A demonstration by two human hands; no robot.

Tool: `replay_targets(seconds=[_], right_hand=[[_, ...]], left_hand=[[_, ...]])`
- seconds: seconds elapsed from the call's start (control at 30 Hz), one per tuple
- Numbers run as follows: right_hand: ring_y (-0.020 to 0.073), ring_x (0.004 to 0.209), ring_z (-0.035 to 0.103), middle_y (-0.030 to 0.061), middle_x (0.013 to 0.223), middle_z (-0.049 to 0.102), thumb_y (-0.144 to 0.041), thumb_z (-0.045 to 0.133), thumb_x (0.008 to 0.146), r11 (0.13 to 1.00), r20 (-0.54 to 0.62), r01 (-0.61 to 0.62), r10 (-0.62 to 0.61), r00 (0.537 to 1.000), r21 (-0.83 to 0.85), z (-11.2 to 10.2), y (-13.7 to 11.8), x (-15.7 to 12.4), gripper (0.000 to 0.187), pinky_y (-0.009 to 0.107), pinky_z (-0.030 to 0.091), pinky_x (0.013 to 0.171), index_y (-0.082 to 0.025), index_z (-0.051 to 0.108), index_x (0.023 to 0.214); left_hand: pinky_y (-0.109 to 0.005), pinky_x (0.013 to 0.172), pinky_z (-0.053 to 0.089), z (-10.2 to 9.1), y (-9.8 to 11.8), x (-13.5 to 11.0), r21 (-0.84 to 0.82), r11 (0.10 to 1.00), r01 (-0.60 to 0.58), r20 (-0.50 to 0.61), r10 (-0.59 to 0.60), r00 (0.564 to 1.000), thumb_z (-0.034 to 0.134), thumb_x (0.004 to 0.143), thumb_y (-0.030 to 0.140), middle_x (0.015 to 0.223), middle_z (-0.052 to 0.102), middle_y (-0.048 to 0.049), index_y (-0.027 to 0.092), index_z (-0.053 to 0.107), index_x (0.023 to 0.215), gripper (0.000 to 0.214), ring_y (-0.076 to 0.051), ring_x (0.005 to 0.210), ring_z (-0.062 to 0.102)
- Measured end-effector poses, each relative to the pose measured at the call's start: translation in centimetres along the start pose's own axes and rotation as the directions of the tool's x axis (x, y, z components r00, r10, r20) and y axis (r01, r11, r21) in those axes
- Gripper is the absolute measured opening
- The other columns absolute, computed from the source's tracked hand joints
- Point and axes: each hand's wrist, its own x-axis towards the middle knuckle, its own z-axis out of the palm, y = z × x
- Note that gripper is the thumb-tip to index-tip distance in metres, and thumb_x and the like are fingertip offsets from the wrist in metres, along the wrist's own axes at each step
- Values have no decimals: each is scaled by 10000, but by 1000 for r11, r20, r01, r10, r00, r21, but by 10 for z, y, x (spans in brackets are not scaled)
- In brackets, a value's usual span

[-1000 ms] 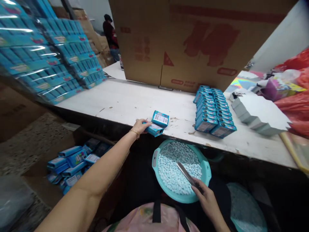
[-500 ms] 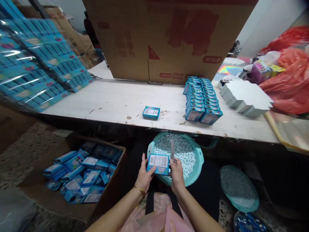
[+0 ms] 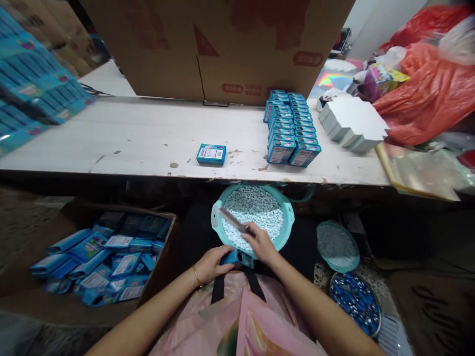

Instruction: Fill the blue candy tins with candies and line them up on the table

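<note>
Low over my lap, my left hand (image 3: 211,264) grips a small blue candy box (image 3: 236,257), whose end with a dark opening faces right. My right hand (image 3: 261,242) holds a narrow, flat, grey metal tool (image 3: 233,219) that slants up and left over a turquoise basin (image 3: 289,220). Small white candies (image 3: 272,221) fill the basin. Whether the tool touches them, I cannot tell. On the white table just beyond lies another blue box (image 3: 211,154); two rows of upright blue boxes (image 3: 293,131) stand to its right.
A carton (image 3: 163,247) at the left holds many blue boxes. A large cardboard box (image 3: 166,64) stands on the table (image 3: 148,133). White card pieces (image 3: 354,118) and red bags (image 3: 426,94) are at the right. A second basin (image 3: 337,244) and a bowl of blue wrapped pieces (image 3: 356,301) sit lower right.
My left hand has lowered the blue box towards my lap and turned its end to the right. The metal tool has swung from upright to slanting left over the basin. The view has shifted.
</note>
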Motion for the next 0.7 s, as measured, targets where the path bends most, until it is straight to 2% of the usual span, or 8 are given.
replay_targets(seconds=[0.07, 0.13, 0.2, 0.3, 0.37, 0.43, 0.53, 0.7], right_hand=[[170, 891, 549, 55, 984, 599, -237, 429, 835, 931, -57, -124, 111, 992, -343, -34, 27, 9, 251, 267, 404, 768, -205, 506, 1072], [199, 903, 546, 97, 962, 592, -177, 404, 831, 732, -109, -241, 224, 968, -637, -66, 56, 18, 232, 292, 397, 763, -188, 541, 1017], [223, 915, 539, 133, 946, 581, -127, 362, 828, 598, -141, -296, 292, 946, -745, -82, 78, 26, 251, 325, 388, 770, -164, 561, 977], [228, 930, 533, 148, 962, 580, -103, 334, 830, 624, -116, -302, 321, 940, -721, -67, 95, 42, 282, 343, 377, 792, -148, 560, 992], [210, 919, 541, 132, 970, 591, -129, 367, 832, 672, -92, -299, 325, 941, -678, -39, 99, 55, 268, 317, 383, 786, -159, 552, 1023], [191, 903, 552, 112, 978, 605, -160, 411, 827, 728, -68, -297, 327, 943, -618, -11, 102, 68, 262, 287, 390, 773, -170, 545, 1051], [180, 892, 561, 95, 986, 622, -195, 447, 814, 818, -43, -292, 312, 949, -496, 14, 109, 82, 274, 267, 399, 766, -164, 548, 1067], [156, 875, 562, 51, 1003, 623, -249, 481, 788, 936, -36, -226, 224, 974, -271, 2, 113, 77, 317, 265, 418, 767, -153, 537, 1086]], left_hand=[[-323, 875, 406, -7, -5, -4, -88, 996, 13, -44, -17, 999, 581, 717, 368, 1001, 607, -51, 191, 560, 1050, 377, -206, 933, 541], [-327, 890, 407, -19, -13, -8, -302, 952, 54, -121, -94, 988, 573, 736, 361, 1052, 595, -58, 191, 526, 1088, 394, -205, 973, 538], [-345, 859, 440, -34, -21, -12, -577, 810, 107, -161, -241, 957, 555, 757, 366, 1073, 594, -70, 193, 488, 1123, 410, -209, 966, 561], [-378, 776, 493, -48, -29, -16, -834, 534, 136, -128, -428, 895, 564, 757, 375, 1049, 612, -100, 189, 455, 1143, 442, -221, 884, 611], [-387, 750, 508, -50, -28, -14, -880, 458, 126, -117, -466, 877, 615, 724, 348, 1032, 621, -104, 189, 461, 1120, 454, -225, 850, 626], [-398, 755, 511, -49, -24, -10, -880, 464, 102, -137, -455, 880, 657, 689, 318, 1034, 624, -98, 190, 475, 1089, 458, -230, 859, 626], [-418, 797, 493, -50, -15, 1, -819, 571, 56, -223, -406, 886, 693, 647, 319, 1033, 628, -91, 179, 496, 1069, 486, -236, 897, 612], [-392, 838, 465, -62, -6, 18, -565, 824, 27, -371, -284, 884, 688, 622, 367, 1001, 637, -75, 155, 516, 1056, 513, -225, 919, 594]])
